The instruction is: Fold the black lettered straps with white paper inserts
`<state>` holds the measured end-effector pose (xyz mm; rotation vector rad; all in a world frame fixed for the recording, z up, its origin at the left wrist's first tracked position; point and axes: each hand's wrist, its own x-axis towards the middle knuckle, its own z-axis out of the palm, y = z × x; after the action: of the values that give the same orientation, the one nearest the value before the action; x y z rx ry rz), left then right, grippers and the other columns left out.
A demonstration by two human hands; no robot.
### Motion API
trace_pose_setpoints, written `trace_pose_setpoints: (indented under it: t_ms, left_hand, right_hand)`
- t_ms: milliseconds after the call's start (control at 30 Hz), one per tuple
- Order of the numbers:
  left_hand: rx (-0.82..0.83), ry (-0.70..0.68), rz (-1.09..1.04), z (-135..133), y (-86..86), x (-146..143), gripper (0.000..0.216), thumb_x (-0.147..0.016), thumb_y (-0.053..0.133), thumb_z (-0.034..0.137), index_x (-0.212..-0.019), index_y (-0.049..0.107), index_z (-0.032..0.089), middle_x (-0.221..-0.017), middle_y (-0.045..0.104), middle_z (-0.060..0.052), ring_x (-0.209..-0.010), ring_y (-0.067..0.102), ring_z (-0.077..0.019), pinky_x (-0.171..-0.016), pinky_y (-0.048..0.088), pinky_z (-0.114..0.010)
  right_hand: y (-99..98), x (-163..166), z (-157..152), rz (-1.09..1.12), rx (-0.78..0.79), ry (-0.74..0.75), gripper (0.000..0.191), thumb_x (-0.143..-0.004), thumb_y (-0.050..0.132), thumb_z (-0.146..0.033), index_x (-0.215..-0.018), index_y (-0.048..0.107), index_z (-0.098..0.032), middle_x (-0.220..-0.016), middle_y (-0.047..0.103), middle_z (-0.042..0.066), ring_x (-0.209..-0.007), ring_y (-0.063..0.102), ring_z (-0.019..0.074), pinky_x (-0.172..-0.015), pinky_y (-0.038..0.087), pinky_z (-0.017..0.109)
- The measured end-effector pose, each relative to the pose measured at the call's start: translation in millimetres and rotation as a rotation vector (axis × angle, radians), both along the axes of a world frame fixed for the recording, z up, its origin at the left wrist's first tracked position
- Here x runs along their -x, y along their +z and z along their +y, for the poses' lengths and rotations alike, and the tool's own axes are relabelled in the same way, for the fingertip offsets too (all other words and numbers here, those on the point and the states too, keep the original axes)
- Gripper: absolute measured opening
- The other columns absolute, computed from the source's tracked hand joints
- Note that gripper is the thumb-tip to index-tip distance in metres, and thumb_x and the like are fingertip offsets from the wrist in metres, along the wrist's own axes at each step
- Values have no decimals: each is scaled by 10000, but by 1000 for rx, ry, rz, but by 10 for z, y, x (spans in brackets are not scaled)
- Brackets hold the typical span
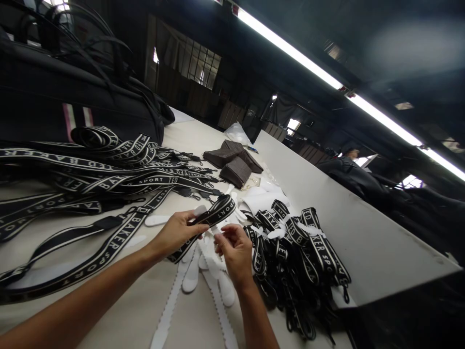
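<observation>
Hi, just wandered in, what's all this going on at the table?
A person's left hand holds a folded strap, while the right hand is beside it, fingers bent; whether it grips a strip is hard to tell. White strips lie beneath the hands. Loose straps are spread on the left, and bundles sit on the right, several with white strips around them. Brown pouches lie farther back.

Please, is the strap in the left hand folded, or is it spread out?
Folded: the strap is doubled over in the left hand, with a rounded bend at its far end.
</observation>
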<state>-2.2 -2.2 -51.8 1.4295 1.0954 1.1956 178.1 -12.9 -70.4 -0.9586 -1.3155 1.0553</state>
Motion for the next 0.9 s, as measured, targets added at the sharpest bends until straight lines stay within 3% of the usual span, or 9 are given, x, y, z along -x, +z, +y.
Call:
trace_pose_setpoints:
  t_ms: [100,200,267,333,400,533,633,733,900]
  left_hand:
    - [-146,16,228,-30,-51,-16,186,-835,630,338,-883,730,189,-789,704,-5,-778,638,-216,-722,467,-276]
    - [-271,63,423,-45,-90,-13,257,-896,510,284,-1012,736,246,-949,745,0,-916,676,-241,-810,468,-295]
    - [-284,63,473,-39,-99,-3,312,-918,484,294,-1127,714,277,-1037,750,2,-973,685,-251,-842,474,-306]
    - [-289,40,508,-33,-100,0,322,-929,494,338,-1176,695,294,-1075,749,-4,-1008,689,-269,-857,481,-319]
    - [-312,10,529,-39,-106,-16,316,-927,517,374,-1185,684,301,-1100,745,-17,-1051,682,-289,-878,481,-330]
    - [-307,-32,515,-75,-152,-89,285,-892,575,366,-1155,639,275,-1006,746,-39,-961,699,-296,-815,491,-322]
    - [-271,-34,475,-92,-202,-147,271,-885,578,345,-1139,571,251,-895,725,-35,-852,696,-283,-728,479,-310]
    - [-275,-26,457,-103,-238,-186,284,-901,563,355,-1159,516,245,-907,713,-37,-855,693,-286,-725,465,-317]
    - [-377,28,526,-146,-279,-208,256,-956,483,368,-1180,506,247,-913,720,-46,-851,717,-305,-698,459,-320]
  right_hand:
    - [-8,35,-30,25,-10,140,253,-791,781,-383,-894,723,-159,-729,704,27,-561,636,125,-536,531,229]
    - [-29,35,-22,45,-6,242,337,-821,755,-401,-1064,748,-168,-874,740,58,-758,724,178,-765,603,306]
    - [-38,31,-16,58,8,279,368,-808,764,-394,-1103,741,-176,-908,746,62,-824,736,201,-834,602,341]
    - [-39,29,-19,-27,-37,198,273,-817,752,-360,-1027,758,-187,-885,740,55,-754,716,186,-758,600,319]
    - [-30,25,-30,-214,-198,18,134,-855,713,-310,-898,767,-196,-812,712,45,-682,660,160,-678,564,285]
    - [4,4,-49,-387,-497,-249,100,-890,685,-252,-823,737,-200,-834,629,51,-732,592,152,-659,516,262]
    - [36,-14,-56,-353,-523,-231,61,-893,699,-235,-851,730,-203,-875,608,47,-745,589,144,-643,512,245]
    - [68,-8,-78,-351,-528,-201,94,-927,674,-251,-865,732,-212,-837,590,34,-755,587,145,-679,520,252]
    - [84,54,-152,-401,-558,-315,117,-942,652,-276,-869,701,-198,-913,571,65,-793,593,159,-687,534,263]
